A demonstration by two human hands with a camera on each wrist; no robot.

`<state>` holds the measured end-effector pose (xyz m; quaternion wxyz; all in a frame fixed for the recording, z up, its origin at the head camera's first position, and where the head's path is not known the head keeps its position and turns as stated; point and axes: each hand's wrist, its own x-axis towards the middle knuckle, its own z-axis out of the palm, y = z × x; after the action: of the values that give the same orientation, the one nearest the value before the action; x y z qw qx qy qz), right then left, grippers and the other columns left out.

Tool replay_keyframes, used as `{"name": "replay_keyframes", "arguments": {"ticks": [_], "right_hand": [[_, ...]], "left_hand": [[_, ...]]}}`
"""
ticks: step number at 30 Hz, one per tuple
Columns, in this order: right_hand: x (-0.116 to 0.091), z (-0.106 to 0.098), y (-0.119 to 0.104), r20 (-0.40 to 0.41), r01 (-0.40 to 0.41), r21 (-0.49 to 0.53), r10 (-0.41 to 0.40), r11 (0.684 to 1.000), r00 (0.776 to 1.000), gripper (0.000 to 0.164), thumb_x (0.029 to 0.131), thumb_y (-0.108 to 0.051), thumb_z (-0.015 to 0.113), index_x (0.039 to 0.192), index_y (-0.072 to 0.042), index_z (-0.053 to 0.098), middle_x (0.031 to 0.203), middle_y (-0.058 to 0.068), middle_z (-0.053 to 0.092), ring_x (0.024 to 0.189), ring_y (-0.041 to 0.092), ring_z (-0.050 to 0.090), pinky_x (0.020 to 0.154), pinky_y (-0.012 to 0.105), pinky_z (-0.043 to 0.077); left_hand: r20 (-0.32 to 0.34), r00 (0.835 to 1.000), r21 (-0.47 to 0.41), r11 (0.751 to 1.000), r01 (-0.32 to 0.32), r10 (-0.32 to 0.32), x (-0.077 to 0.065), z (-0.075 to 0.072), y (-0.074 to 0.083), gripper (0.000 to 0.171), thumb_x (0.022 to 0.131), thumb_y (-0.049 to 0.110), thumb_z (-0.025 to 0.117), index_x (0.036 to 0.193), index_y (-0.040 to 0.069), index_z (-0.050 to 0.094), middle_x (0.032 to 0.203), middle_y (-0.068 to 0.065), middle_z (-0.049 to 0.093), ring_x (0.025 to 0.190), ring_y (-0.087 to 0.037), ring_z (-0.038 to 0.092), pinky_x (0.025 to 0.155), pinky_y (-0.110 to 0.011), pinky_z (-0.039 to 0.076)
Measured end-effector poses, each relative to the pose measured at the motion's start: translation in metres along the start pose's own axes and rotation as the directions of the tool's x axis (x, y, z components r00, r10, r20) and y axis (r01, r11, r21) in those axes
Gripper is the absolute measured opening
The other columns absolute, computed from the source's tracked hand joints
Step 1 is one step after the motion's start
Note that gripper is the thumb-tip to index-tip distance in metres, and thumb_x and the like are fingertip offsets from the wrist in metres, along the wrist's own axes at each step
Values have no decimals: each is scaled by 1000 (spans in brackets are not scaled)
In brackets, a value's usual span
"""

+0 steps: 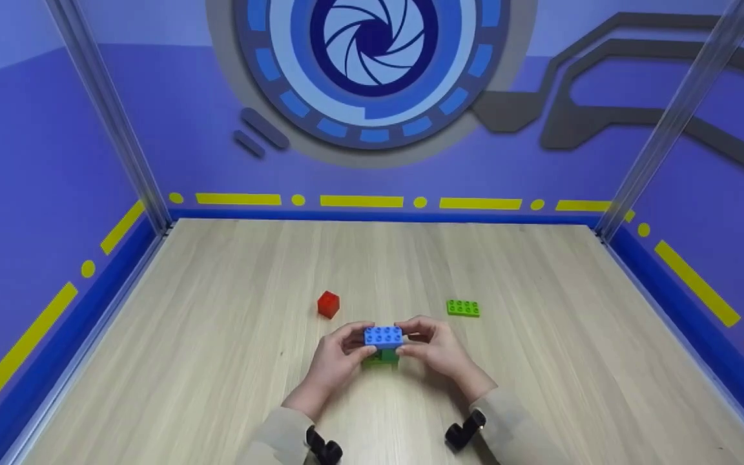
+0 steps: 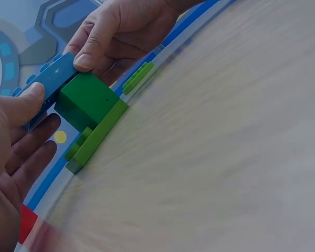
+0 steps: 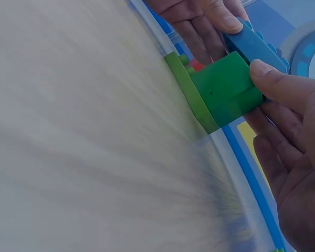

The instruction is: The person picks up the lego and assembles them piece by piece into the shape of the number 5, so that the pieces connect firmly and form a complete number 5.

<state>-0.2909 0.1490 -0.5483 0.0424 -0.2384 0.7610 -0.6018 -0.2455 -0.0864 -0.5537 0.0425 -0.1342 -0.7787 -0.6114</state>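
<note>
Between the fingertips of both hands is a blue toy brick (image 1: 383, 336) with studs facing up. My left hand (image 1: 336, 360) pinches its left end, thumb on the near side. The right hand (image 1: 442, 352) pinches the opposite end in the same way. Directly beneath it, a dark green block (image 2: 86, 101) stands on one end of a light green studded plate (image 3: 191, 97), which lies on the table. In the wrist views the blue brick looks slightly tilted over the block's top; whether they touch I cannot tell.
A red block (image 1: 328, 305) sits on the wooden table (image 1: 217, 361), beyond the left hand. Another light green studded plate (image 1: 463, 308) lies beyond the right hand. Blue-purple panels (image 1: 372, 181) wall in the back and both sides.
</note>
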Motion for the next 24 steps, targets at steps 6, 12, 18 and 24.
{"name": "replay_keyframes", "arguments": {"ticks": [6,12,18,24], "right_hand": [[1,0,2,5,-1,24,1,1000,1000,37,82,0,82,115,10,69,117,29,72,99,2,69,98,26,56],[2,-1,2,26,-24,1,24,1000,999,39,84,-5,83,119,8,69,118,26,73,101,3,70,98,25,57],[2,-10,0,104,-44,3,44,999,994,46,86,-2,80,129,5,65,127,24,70,111,4,68,107,31,54],[1,-13,-2,145,-56,37,50,998,988,54,88,-2,77,138,4,60,137,25,65,118,5,66,109,25,50]], "left_hand": [[5,1000,23,999,-30,30,0,-1,-1,38,93,11,75,131,9,67,126,-16,72,117,-30,70,98,-35,59],[-3,1000,28,1000,-14,14,1,-1,-2,39,94,12,74,132,7,67,126,-14,72,117,-28,69,100,-34,59],[-3,1000,-15,1000,-19,19,1,0,-4,40,93,10,75,132,7,67,129,-16,70,118,-30,69,101,-33,58],[-6,1000,-27,1000,-4,4,1,1,-5,42,93,11,76,133,5,66,131,-14,70,119,-29,69,102,-33,57]]}}
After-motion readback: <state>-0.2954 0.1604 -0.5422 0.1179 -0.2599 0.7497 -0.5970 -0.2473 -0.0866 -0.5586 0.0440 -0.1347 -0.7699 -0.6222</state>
